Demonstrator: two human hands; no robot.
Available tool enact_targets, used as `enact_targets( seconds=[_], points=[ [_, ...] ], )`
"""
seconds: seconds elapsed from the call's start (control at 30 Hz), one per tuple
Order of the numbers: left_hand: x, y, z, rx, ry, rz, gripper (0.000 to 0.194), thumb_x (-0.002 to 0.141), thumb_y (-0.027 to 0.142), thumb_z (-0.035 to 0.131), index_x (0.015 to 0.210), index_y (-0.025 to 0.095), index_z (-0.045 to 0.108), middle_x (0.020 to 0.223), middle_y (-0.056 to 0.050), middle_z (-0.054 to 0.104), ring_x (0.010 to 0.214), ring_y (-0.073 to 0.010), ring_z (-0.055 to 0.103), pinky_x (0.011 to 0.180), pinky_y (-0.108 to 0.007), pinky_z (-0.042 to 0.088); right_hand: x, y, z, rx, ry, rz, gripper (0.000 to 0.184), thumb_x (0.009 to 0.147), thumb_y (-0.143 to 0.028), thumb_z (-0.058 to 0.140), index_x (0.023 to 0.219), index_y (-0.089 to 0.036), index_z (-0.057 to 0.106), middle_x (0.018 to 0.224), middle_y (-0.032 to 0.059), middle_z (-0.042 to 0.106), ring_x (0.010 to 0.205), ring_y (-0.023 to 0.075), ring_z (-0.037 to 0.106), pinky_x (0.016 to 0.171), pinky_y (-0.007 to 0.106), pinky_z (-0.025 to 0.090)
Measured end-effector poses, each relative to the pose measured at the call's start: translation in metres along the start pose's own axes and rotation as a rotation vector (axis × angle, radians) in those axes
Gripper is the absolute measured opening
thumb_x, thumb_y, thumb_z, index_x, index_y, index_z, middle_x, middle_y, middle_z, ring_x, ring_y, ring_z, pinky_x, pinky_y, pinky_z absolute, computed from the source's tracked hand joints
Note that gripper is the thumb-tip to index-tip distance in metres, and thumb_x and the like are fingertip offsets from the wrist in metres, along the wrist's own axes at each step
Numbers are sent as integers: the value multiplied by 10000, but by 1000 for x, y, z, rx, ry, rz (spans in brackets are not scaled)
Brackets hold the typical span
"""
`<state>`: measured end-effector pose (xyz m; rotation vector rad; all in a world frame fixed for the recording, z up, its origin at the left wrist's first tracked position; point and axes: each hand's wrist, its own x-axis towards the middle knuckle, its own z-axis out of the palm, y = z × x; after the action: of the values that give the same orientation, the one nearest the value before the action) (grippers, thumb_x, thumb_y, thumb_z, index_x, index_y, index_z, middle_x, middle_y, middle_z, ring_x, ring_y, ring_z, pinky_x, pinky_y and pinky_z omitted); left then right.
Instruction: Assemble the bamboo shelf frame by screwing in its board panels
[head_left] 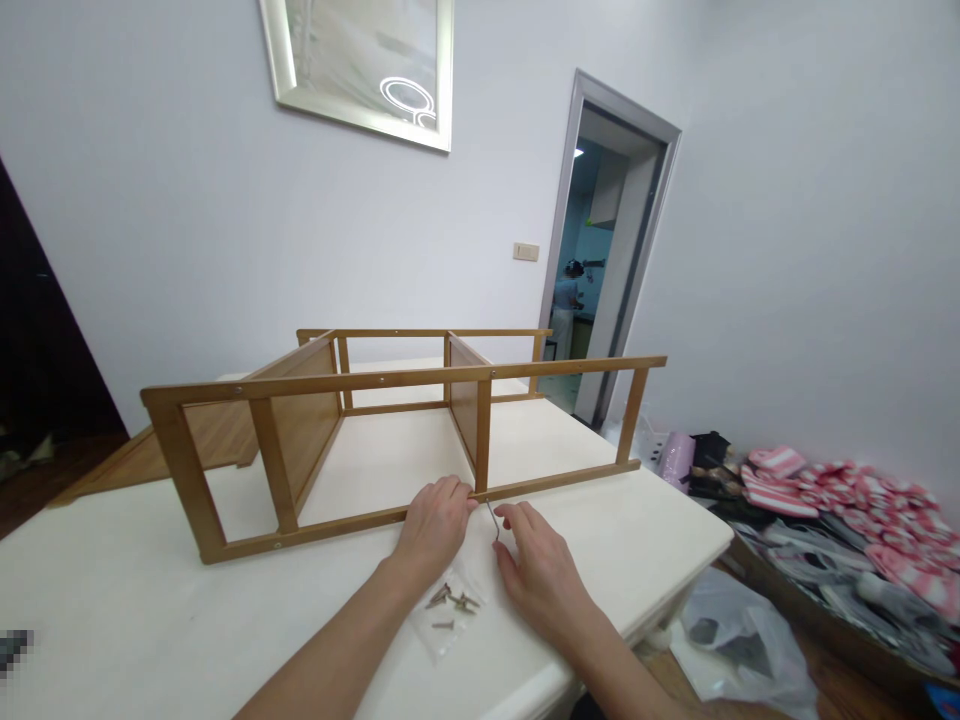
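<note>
A brown wooden shelf frame (375, 380) lies on its side on the white table (360, 620), with two panels set across it. My left hand (436, 522) is closed around the near lower rail, beside the upright of the middle panel. Just right of it, my right hand (534, 560) pinches a thin bent hex key (493, 520), whose upper end meets the rail at that joint. Whether a screw sits there is hidden. Below my hands, a clear plastic bag (442, 645) with several screws (452, 600) lies on the tabletop.
More wooden panels (165, 445) lie at the table's left end. To the right of the table are a plastic bag (750, 640) and a heap of pink-and-white striped cloth (847, 500). Through the doorway (600, 250) a person (566, 305) stands in another room.
</note>
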<state>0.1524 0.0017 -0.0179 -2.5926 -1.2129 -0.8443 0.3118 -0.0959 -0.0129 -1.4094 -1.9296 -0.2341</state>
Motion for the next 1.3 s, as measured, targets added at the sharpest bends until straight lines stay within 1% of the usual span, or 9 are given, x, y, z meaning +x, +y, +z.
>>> enact_targets(
  seconds=[0.1, 0.23, 0.47, 0.77, 1.1, 1.23, 1.3],
  points=[
    [0, -1, 2, -1, 1, 4, 139, 953, 204, 501, 960, 193, 639, 914, -49, 653, 839, -200, 605, 762, -344, 468, 0, 1, 1, -43, -32, 4, 399, 765, -4, 485, 1102, -215, 518, 975, 52, 602, 866, 192, 618, 716, 297, 515],
    [0, -1, 3, -1, 6, 6, 139, 954, 207, 500, 964, 192, 637, 902, -48, 647, 837, -197, 604, 762, -339, 465, 0, 2, 3, -120, -3, -31, 343, 768, 4, 489, 1027, -214, 546, 910, 34, 586, 783, 178, 603, 655, 281, 488],
    [0, 0, 1, 3, 3, 2, 134, 950, 196, 508, 973, 189, 640, 904, -50, 648, 842, -208, 609, 765, -348, 463, -1, 1, 4, -180, 18, -53, 319, 769, 16, 488, 988, -198, 574, 875, 35, 582, 752, 177, 592, 654, 292, 473],
    [0, 0, 0, 6, -5, -4, 141, 950, 196, 502, 965, 192, 642, 902, -48, 652, 842, -199, 605, 767, -338, 464, 1, -3, 0, -198, 36, -63, 251, 794, -27, 545, 980, -192, 586, 875, 40, 603, 778, 188, 598, 677, 305, 486],
    [1, 0, 1, 1, -13, -4, 142, 949, 200, 509, 955, 195, 651, 909, -45, 659, 834, -203, 613, 764, -340, 472, 1, -1, 4, -215, 47, -47, 149, 840, -119, 628, 972, -177, 592, 872, 40, 620, 780, 197, 614, 664, 314, 488],
    [1, 0, 0, -3, -14, -1, 137, 945, 193, 516, 959, 195, 653, 905, -44, 661, 834, -206, 619, 762, -343, 475, 2, 0, 3, -226, 67, -69, 120, 858, -128, 620, 966, -171, 590, 862, 44, 624, 769, 191, 611, 668, 304, 475],
    [1, 0, 0, -3, -14, 0, 136, 944, 192, 517, 958, 194, 653, 905, -45, 662, 835, -206, 621, 763, -344, 475, 2, -1, 3, -237, 86, -79, 78, 880, -144, 601, 952, -171, 590, 845, 45, 622, 752, 185, 605, 661, 298, 462]
  ],
)
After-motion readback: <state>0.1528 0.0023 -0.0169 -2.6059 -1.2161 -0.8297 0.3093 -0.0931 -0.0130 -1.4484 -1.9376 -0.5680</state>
